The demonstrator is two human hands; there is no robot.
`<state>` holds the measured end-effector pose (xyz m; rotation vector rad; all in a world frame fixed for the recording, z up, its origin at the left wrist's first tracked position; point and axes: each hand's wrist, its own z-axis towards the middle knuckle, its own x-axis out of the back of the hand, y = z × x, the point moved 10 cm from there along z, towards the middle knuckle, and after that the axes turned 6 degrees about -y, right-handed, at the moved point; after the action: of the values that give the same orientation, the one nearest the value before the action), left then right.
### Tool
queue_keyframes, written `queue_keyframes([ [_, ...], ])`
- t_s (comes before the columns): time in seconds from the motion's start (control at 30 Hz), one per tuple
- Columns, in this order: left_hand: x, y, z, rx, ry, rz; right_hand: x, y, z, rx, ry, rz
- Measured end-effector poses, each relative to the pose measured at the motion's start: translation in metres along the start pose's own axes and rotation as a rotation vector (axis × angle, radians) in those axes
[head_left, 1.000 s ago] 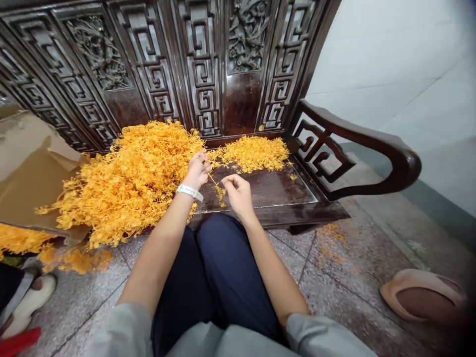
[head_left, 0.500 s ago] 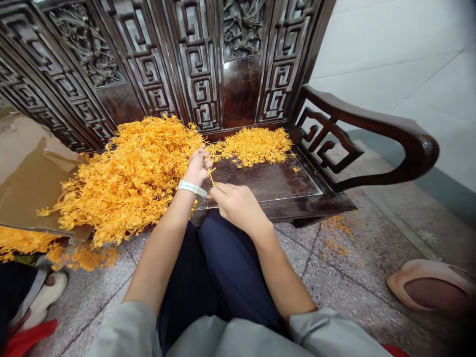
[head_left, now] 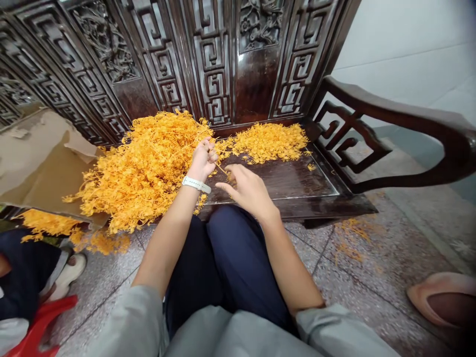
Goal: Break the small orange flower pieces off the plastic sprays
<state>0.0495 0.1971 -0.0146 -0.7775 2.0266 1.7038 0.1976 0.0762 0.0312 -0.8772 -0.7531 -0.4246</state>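
My left hand (head_left: 204, 157), with a white band on the wrist, is closed around thin yellow-orange plastic flower stems (head_left: 220, 168). Their ends stick out to the right of the fist, and how many it holds is hidden. My right hand (head_left: 248, 189) is just right of it, thumb and fingers apart, with nothing visible in its grasp. A large heap of yellow-orange plastic flowers (head_left: 137, 168) lies to the left of and behind the left hand. Beyond the right hand is a smaller, flatter pile of flower pieces (head_left: 271, 143).
The dark wooden bench (head_left: 293, 181) has a carved back (head_left: 256, 84) and a curved armrest (head_left: 397, 106) at right. A cardboard box (head_left: 40, 163) leans at left. Orange bits (head_left: 351, 240) lie on the floor. Another person's shoe (head_left: 69, 275) and a red stool (head_left: 48, 322) are at lower left.
My right hand has opened and come away from the stem it was pinching beside the left hand. The left fist keeps its hold. The whole view has shifted slightly.
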Motion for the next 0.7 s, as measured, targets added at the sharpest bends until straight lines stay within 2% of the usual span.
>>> queue_keyframes([
  [0.07, -0.006, -0.001, -0.004, 0.004, -0.014, -0.009, -0.014, 0.017, 0.004, -0.049, 0.015, 0.005],
  [0.17, -0.005, 0.001, -0.003, 0.018, -0.029, -0.021, -0.007, 0.035, 0.0, -0.133, 0.133, 0.01],
  [0.2, -0.003, 0.001, -0.002, 0.025, -0.032, -0.024, -0.005, 0.037, -0.001, -0.143, 0.136, 0.008],
  [0.33, 0.004, 0.003, 0.004, 0.045, -0.024, -0.03, -0.014, 0.037, 0.003, -0.059, 0.003, 0.119],
  [0.43, 0.007, 0.002, 0.008, 0.033, 0.013, -0.033, -0.016, 0.033, 0.005, 0.004, -0.002, 0.262],
  [0.53, 0.014, 0.0, 0.014, 0.033, 0.06, -0.026, -0.006, 0.009, 0.0, 0.096, 0.004, 0.34],
  [0.6, 0.025, 0.005, 0.018, 0.025, 0.098, -0.021, 0.015, -0.021, -0.013, 0.216, 0.007, 0.486],
  [0.67, 0.043, 0.017, 0.021, -0.011, 0.144, -0.022, 0.041, -0.062, -0.033, 0.423, -0.107, 0.745],
  [0.7, 0.053, 0.025, 0.022, -0.034, 0.164, -0.022, 0.049, -0.089, -0.048, 0.589, -0.287, 0.866],
])
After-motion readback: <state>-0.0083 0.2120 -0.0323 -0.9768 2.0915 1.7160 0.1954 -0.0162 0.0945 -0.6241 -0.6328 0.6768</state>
